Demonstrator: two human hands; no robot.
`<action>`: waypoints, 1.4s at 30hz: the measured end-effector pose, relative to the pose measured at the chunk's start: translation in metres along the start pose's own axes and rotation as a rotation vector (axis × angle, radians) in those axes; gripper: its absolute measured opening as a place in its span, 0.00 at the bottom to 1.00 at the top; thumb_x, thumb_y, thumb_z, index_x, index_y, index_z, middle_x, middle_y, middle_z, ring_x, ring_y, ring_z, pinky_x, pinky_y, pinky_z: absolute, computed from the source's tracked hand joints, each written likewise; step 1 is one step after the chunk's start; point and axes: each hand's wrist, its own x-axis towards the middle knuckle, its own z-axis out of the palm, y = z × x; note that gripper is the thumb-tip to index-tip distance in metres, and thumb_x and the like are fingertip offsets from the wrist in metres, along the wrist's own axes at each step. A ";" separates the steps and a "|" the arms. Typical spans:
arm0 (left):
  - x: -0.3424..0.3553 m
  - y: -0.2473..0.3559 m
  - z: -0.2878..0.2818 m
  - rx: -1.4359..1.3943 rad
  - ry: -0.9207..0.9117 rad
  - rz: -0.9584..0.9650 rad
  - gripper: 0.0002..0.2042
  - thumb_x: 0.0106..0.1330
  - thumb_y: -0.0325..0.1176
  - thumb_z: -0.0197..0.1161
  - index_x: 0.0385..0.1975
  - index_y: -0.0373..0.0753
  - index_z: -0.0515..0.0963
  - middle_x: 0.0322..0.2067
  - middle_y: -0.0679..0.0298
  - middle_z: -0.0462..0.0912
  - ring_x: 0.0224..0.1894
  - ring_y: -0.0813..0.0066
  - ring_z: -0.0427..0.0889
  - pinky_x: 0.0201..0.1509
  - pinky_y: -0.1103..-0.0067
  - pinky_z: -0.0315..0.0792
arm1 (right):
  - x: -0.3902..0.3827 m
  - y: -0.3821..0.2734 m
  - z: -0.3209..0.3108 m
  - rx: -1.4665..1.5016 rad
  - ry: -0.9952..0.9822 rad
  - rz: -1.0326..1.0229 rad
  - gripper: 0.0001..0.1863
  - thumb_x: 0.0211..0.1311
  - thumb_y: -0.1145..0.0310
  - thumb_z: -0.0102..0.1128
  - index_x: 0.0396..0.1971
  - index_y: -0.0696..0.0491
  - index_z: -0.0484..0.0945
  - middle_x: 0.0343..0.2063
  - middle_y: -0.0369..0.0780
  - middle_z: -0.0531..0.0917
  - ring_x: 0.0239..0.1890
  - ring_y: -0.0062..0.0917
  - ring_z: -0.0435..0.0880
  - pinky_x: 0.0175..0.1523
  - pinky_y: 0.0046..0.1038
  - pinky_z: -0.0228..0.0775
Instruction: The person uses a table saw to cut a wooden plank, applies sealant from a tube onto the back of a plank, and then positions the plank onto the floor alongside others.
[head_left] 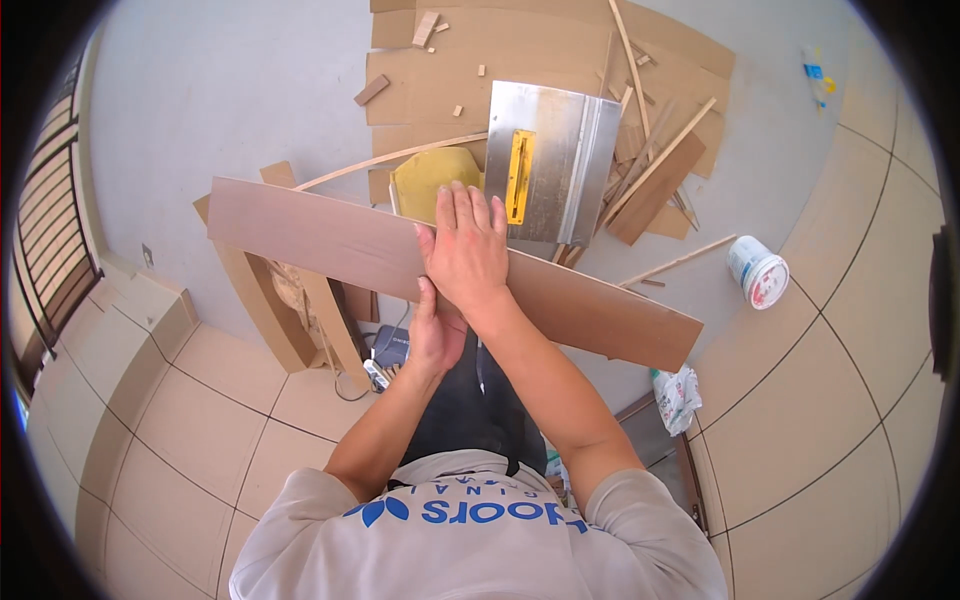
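Observation:
A long, flat brown wooden board slants across in front of me, its left end farther away than its right. My left hand grips the near edge around the middle, thumb up against the edge; its fingers are mostly hidden beneath. On top lies my right hand, flat, with fingers stretched together past the far edge. Just beyond stands a silver metal saw table with a yellow slotted insert. Left of it is a yellow rounded part, partly covered by the board and my right fingers.
Cardboard sheets lie on the floor beyond, with scattered wood offcuts and thin strips. A brown plank rests at their right. Farther right lies a white bucket. A cardboard box stands at left, a plastic bag at near right.

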 end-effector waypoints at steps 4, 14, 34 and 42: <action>-0.049 0.018 0.051 0.001 -0.131 -0.028 0.29 0.83 0.54 0.44 0.76 0.44 0.60 0.74 0.62 0.67 0.74 0.62 0.69 0.75 0.59 0.66 | -0.040 0.037 -0.116 -0.081 0.166 -0.036 0.26 0.72 0.52 0.57 0.57 0.58 0.79 0.58 0.46 0.82 0.64 0.41 0.76 0.73 0.49 0.59; -0.176 0.008 0.109 0.030 -0.512 0.087 0.26 0.83 0.52 0.47 0.70 0.43 0.68 0.69 0.63 0.76 0.70 0.61 0.75 0.73 0.61 0.69 | -0.573 0.362 -0.319 -0.769 0.359 1.048 0.27 0.79 0.52 0.47 0.65 0.56 0.74 0.63 0.50 0.78 0.63 0.47 0.77 0.73 0.49 0.59; -0.428 -0.186 0.148 0.456 -0.920 -0.016 0.25 0.81 0.48 0.56 0.70 0.40 0.66 0.63 0.62 0.79 0.62 0.67 0.80 0.63 0.68 0.78 | -0.675 0.075 -0.443 -0.013 0.761 0.209 0.23 0.78 0.58 0.57 0.62 0.60 0.76 0.50 0.48 0.87 0.53 0.34 0.85 0.61 0.34 0.74; -0.420 -0.159 0.217 1.302 -0.998 0.524 0.29 0.78 0.44 0.62 0.68 0.29 0.64 0.66 0.47 0.73 0.69 0.55 0.73 0.73 0.63 0.68 | -0.610 0.056 -0.442 0.397 0.497 0.517 0.23 0.73 0.51 0.65 0.47 0.60 0.82 0.34 0.45 0.88 0.37 0.26 0.85 0.45 0.32 0.77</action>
